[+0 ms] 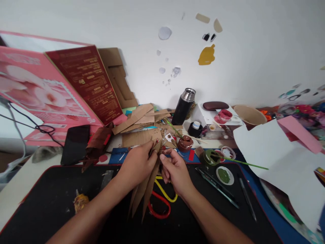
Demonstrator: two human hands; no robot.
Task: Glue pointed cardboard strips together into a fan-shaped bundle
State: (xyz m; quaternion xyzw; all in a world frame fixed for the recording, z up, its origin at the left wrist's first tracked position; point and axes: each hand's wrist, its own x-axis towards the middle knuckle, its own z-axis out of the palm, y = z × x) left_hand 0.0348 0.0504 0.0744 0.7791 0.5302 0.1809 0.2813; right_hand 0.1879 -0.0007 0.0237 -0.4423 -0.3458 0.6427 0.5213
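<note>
Over the black desk mat [50,196], both my hands meet on a bundle of long pointed cardboard strips [142,196]. My left hand [137,164] is closed round the top of the strips. My right hand [175,171] pinches the same cardboard at its upper edge, fingers curled. The strips hang down toward me between my forearms. Under them lie scissors with red and yellow handles [162,203].
Loose cardboard pieces [139,122] are piled behind my hands. A black flask [183,106], a brown ribbed pot [185,143], a green paint dish [224,175] and a green stick [243,163] stand to the right. White paper [279,159] overhangs at right; a black phone [75,142] sits left.
</note>
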